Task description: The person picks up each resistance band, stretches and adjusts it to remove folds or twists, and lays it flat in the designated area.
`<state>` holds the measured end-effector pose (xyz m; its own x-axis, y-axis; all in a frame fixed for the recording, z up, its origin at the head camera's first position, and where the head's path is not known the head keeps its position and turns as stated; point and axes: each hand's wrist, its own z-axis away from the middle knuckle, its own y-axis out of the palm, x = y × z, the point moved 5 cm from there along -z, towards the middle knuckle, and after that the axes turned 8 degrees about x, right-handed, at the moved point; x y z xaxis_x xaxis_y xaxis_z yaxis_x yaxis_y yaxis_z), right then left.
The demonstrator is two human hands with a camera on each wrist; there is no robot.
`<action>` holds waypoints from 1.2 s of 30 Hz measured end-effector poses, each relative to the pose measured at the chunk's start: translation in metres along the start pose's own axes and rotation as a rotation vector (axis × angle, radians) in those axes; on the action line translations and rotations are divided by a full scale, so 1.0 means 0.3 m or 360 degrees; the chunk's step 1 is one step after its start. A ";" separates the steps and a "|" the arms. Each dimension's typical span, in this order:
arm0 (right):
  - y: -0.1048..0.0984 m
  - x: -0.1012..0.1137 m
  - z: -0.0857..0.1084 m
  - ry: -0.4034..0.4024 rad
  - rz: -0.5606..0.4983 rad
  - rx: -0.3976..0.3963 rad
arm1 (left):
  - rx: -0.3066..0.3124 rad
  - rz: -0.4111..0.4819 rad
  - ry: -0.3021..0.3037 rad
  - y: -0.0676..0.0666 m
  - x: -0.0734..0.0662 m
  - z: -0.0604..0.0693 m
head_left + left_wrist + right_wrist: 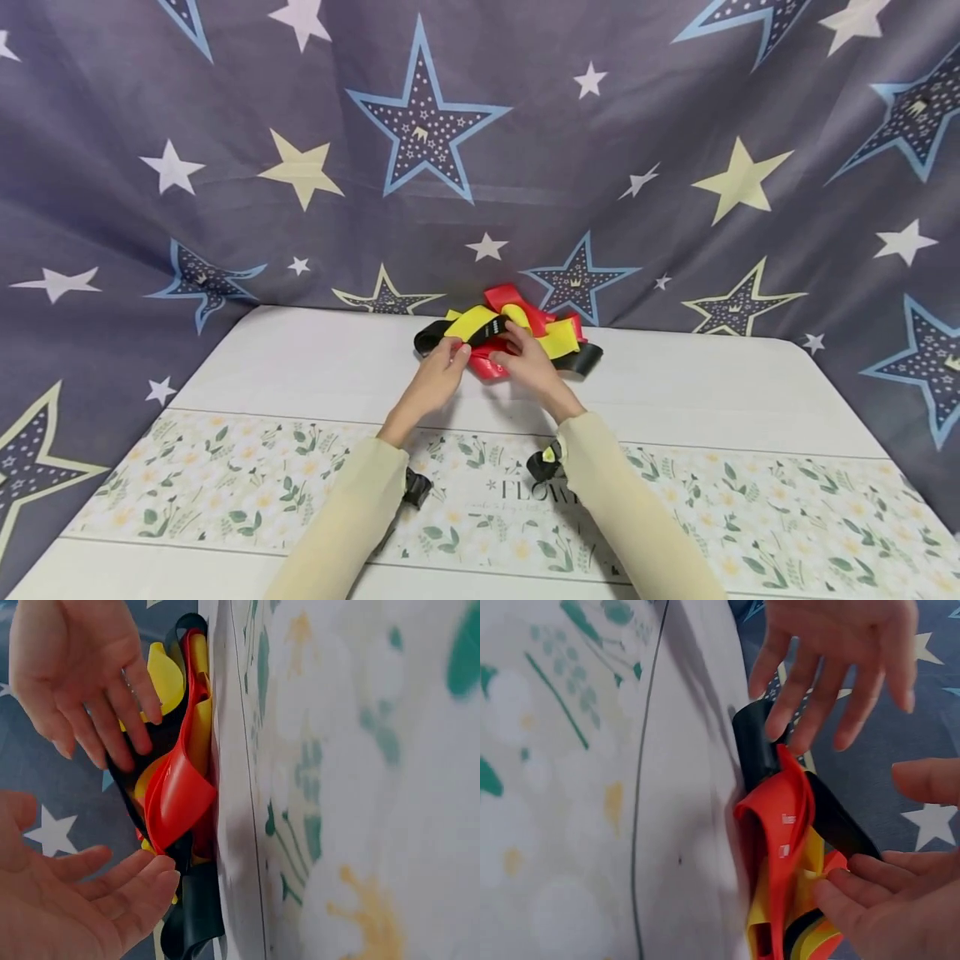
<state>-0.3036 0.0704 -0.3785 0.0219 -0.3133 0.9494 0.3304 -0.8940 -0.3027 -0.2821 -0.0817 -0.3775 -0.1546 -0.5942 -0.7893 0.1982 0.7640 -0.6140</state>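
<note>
A tangled pile of flat resistance bands lies at the back of the table. It includes a red band, a yellow band and a black band; white print marks some of them. At the pile's left front is my left hand, its fingers extended and the fingertips by the bands. My right hand reaches in from the right, fingertips touching the bands near a printed black strip. Both wrist views show the left hand and right hand with fingers spread and thumbs apart from them.
Behind the pile hangs a dark curtain with stars, meeting the back edge of the white table. A floral runner crosses the table under my forearms. Black straps sit at the wrists.
</note>
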 end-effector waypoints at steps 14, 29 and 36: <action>-0.049 0.050 0.113 0.0002 -0.0288 -0.0076 | -0.0065 0.0162 -0.0027 0.014 -0.013 0.003; -0.053 0.046 0.226 -0.0073 -0.0423 0.0029 | 0.0226 0.1019 -0.0247 0.109 -0.020 0.025; -0.061 -0.013 0.278 0.0042 -0.0529 0.0018 | 0.0228 0.1109 -0.0293 0.131 -0.041 0.046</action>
<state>-0.2310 0.1147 -0.3698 -0.1133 -0.0133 0.9935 0.3260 -0.9450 0.0246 -0.2591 -0.0476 -0.3919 0.2159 -0.0250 -0.9761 0.3179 0.9470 0.0461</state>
